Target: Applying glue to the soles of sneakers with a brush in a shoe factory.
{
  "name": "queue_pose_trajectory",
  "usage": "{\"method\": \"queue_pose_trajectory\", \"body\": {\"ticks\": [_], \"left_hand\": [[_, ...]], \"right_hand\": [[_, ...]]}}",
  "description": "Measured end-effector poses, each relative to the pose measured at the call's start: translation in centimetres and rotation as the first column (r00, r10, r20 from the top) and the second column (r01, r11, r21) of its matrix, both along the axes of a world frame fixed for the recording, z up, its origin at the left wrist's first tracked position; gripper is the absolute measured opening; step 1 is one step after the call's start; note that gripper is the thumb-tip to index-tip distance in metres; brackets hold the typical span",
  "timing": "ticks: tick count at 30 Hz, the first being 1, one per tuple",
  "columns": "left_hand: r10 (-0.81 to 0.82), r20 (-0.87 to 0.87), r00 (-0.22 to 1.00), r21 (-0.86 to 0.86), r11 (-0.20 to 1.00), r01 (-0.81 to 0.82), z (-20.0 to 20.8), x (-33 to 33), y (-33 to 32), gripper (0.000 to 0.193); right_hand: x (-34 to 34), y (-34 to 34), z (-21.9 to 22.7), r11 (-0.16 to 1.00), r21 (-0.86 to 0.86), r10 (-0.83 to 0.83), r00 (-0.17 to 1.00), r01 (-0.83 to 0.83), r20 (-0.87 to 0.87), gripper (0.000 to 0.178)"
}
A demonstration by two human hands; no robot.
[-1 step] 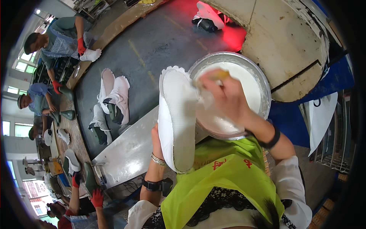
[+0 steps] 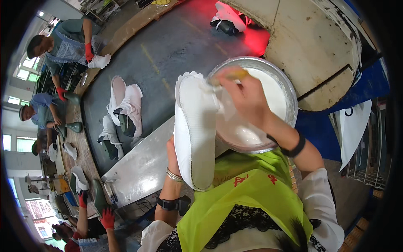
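My left hand [image 2: 171,156] grips a white shoe upper [image 2: 196,134] from behind and below. Its pale underside faces me, and its scalloped toe end points away; most of my fingers are hidden by it. In my right hand [image 2: 250,97] is a brush [image 2: 235,74] with a yellowish handle, partly smeared by motion. Its pale tip touches the shoe's right edge close to the toe. Beneath my right hand stands a round metal bowl [image 2: 295,90] containing white liquid [image 2: 272,87].
Several white shoe uppers [image 2: 131,107] on dark lasts lie on a grey belt [image 2: 168,63]. Another shoe [image 2: 228,19] sits under red light beside a beige machine cover [image 2: 310,46]. A metal plate [image 2: 140,164] borders the belt. Co-workers work at a bench [image 2: 79,138] on the left.
My right hand and the brush have shifted slightly up and left along the shoe's edge. The shoe and my left hand stay nearly still.
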State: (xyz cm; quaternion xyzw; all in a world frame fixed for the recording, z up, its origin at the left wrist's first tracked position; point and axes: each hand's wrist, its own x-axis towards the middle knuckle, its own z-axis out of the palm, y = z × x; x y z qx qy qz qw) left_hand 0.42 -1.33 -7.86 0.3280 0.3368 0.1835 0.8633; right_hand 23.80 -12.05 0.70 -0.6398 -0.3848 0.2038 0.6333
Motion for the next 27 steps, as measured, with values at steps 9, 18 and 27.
{"method": "queue_pose_trajectory", "body": {"ticks": [9,18,27], "left_hand": [[-0.115,0.003,0.993,0.016,0.993,0.115,1.7,1.4,0.2,0.051],[-0.101,-0.069,0.992,0.046,0.993,0.105,1.9,1.1,-1.1,0.047],[0.026,0.05,0.998,0.006,1.0,-0.026,1.1,-0.6,-0.2,0.046]], "right_hand": [[-2.8,-1.4,0.3,0.985,0.174,-0.003,0.992,-0.019,0.127,0.019],[4.2,2.8,-1.2,0.976,0.007,-0.214,0.971,0.217,-0.109,0.024],[-1.1,-3.3,-2.2,0.996,-0.04,-0.072,0.986,0.079,0.153,0.023]]}}
